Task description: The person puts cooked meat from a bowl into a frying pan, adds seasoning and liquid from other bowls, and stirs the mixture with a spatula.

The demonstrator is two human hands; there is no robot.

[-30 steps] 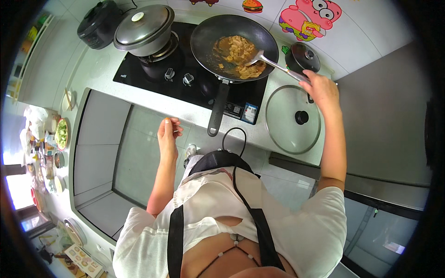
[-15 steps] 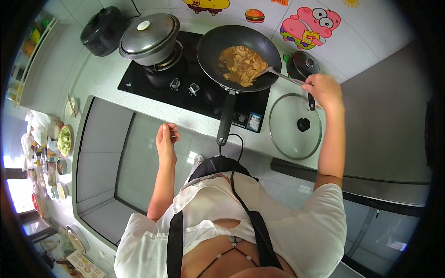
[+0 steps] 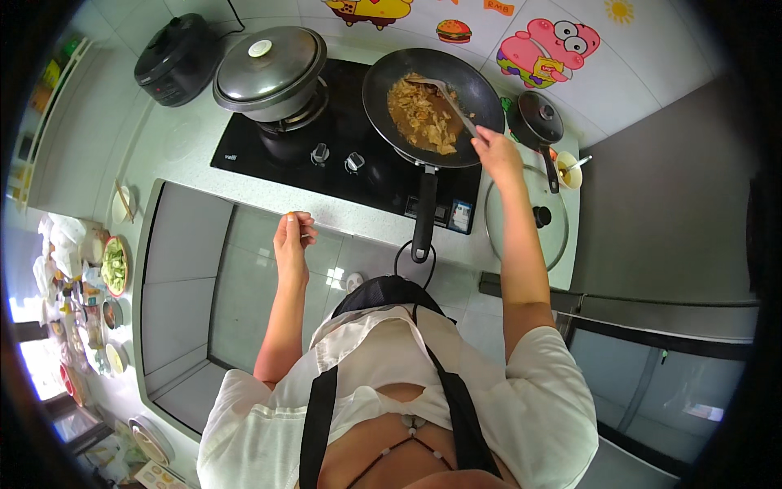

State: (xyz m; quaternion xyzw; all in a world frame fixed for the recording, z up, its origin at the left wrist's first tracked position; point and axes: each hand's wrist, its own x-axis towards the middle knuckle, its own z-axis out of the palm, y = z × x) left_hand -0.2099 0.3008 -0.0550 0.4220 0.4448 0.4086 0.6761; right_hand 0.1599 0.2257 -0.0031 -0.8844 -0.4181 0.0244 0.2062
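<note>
A black frying pan (image 3: 383,102) full of brown-yellow stir-fried food (image 3: 419,114) sits on the black stove top (image 3: 358,175), its long handle pointing toward me. My right hand (image 3: 497,155) grips a metal spatula (image 3: 446,99) whose blade lies in the food. My left hand (image 3: 292,238) hovers in front of the counter edge below the stove knobs, its fingers loosely curled, holding nothing that I can make out.
A lidded grey pot (image 3: 269,61) stands on the left burner. A black rice cooker (image 3: 175,59) is at the far left. A glass lid (image 3: 529,224) lies on the counter to the right, with a small black lidded pot (image 3: 538,122) and a small bowl (image 3: 570,169) behind it.
My right hand has moved in toward the pan with the spatula, pushing its blade further across the food. My left hand stays raised near the counter edge.
</note>
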